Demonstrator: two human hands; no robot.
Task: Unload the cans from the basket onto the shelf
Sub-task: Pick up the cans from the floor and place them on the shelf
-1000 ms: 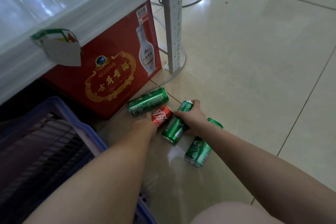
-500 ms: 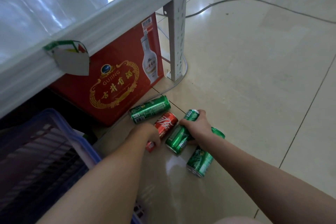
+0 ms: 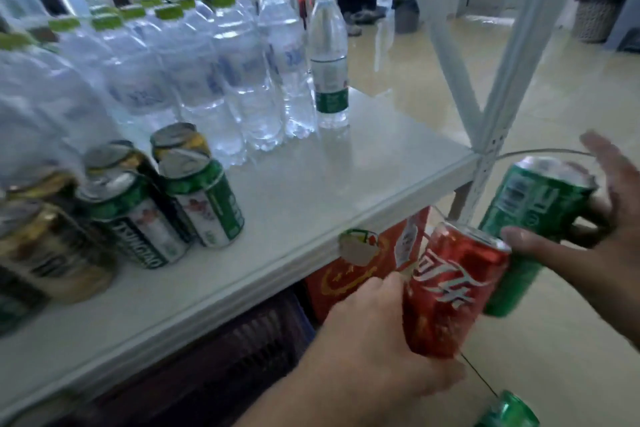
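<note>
My left hand (image 3: 374, 336) grips a red cola can (image 3: 446, 291), held just off the front edge of the white shelf (image 3: 294, 204). To its right, my right hand (image 3: 620, 225) holds a green can (image 3: 530, 215) at about the same height, fingers partly spread. Several green and gold cans (image 3: 201, 198) stand upright on the shelf's left part. One more green can (image 3: 505, 411) lies on the floor at the bottom right. The dark basket (image 3: 249, 333) sits under the shelf, its inside mostly hidden.
Rows of shrink-wrapped water bottles (image 3: 194, 69) fill the back of the shelf, with a single bottle (image 3: 329, 55) at their right end. A red liquor box (image 3: 363, 263) stands under the shelf. The white shelf post (image 3: 491, 135) rises at the right corner.
Both hands have lifted from the floor to shelf height, the left carrying the red can and the right a green can. The view has swung up from the floor to the shelf top.
</note>
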